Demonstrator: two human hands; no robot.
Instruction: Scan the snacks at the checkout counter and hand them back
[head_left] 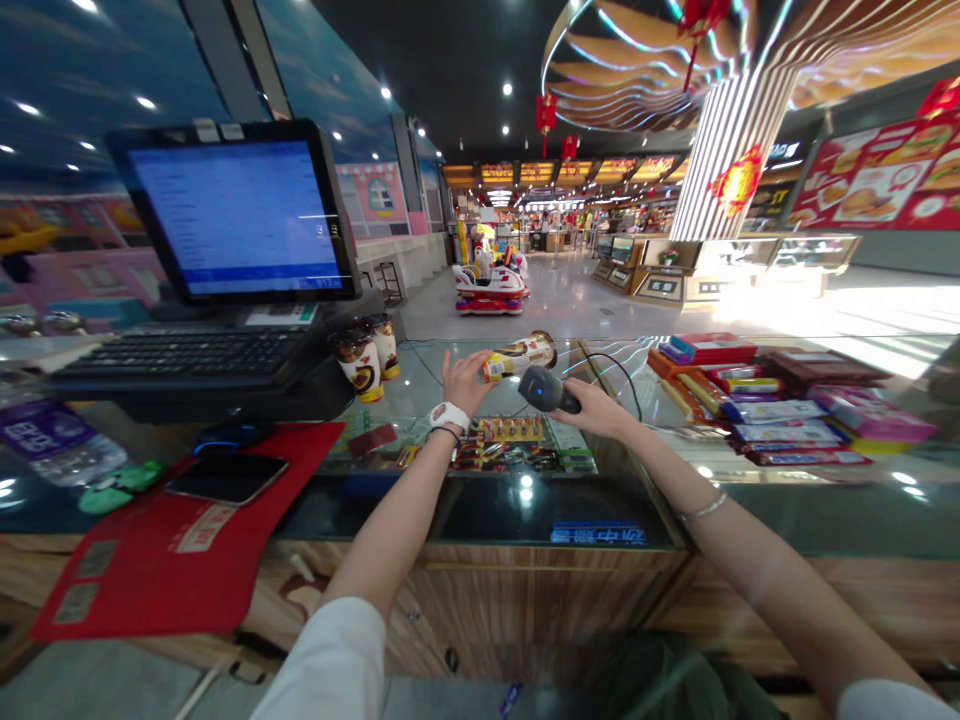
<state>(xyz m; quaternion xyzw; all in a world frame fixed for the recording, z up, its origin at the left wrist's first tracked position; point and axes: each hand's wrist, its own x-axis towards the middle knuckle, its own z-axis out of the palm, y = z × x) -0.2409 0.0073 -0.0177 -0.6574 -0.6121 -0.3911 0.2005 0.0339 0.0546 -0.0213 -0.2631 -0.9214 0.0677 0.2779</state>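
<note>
My left hand (463, 380) grips a drink cup (519, 357) with a brown and white label, held on its side above the glass counter (637, 500). A white watch sits on that wrist. My right hand (592, 407) is closed round a dark handheld barcode scanner (547, 389), whose head points left at the cup. A black cable runs from the scanner across the glass. Two more cups (369, 357) of the same kind stand upright just left of my left hand, beside the keyboard.
A till monitor (236, 215) with a blue screen and a black keyboard (184, 355) stand at the left. A phone (225, 478) lies on a red mat (172, 540) near a mouse (231, 433). Packaged snacks (772, 405) are spread on the counter at the right. Beyond lies a mall floor with a ride-on toy (491, 288).
</note>
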